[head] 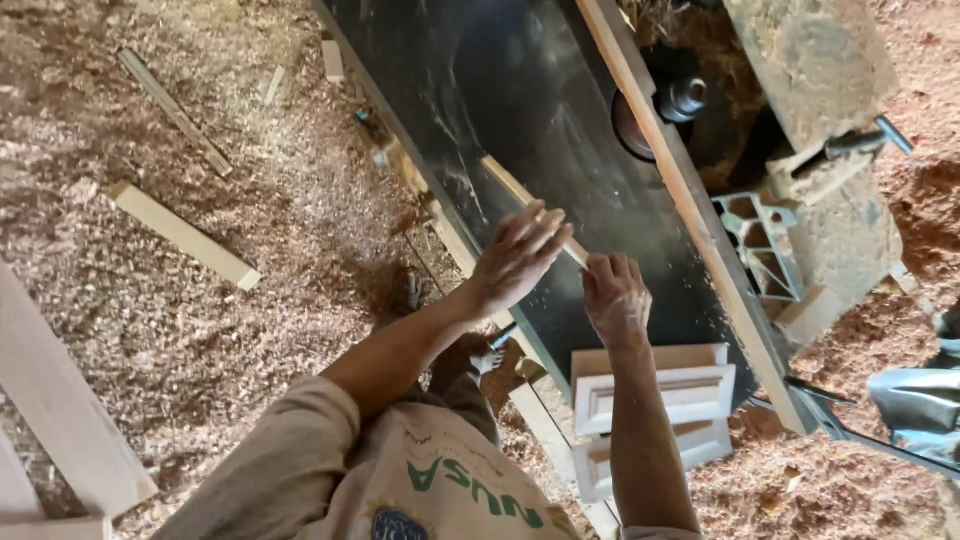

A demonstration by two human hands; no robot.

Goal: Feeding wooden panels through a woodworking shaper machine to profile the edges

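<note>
Down on the dark counter [560, 120], a thin wooden strip [510, 185] lies with its long axis running from about ten o'clock to four o'clock, its near end under the two hands. One long wooden rail [680, 180] runs along the counter's far side on roughly the same slant, and beyond it, at about one o'clock, a round dark spindle [683, 97] stands in a sawdust-caked machine. The left hand [515, 255] is spread flat, fingers straight and open, resting over the strip without closing on it. The right hand [615, 295] has its grip curled shut at the strip's near end, probably pinching it, though the fingers hide the contact. Two pale moulded panels [655, 395] are stacked at five o'clock, just below the right wrist. On the shavings-covered floor [200, 330] at nine to ten o'clock lie two loose offcuts, a short block [185, 235] and a slimmer stick [175, 112].
</note>
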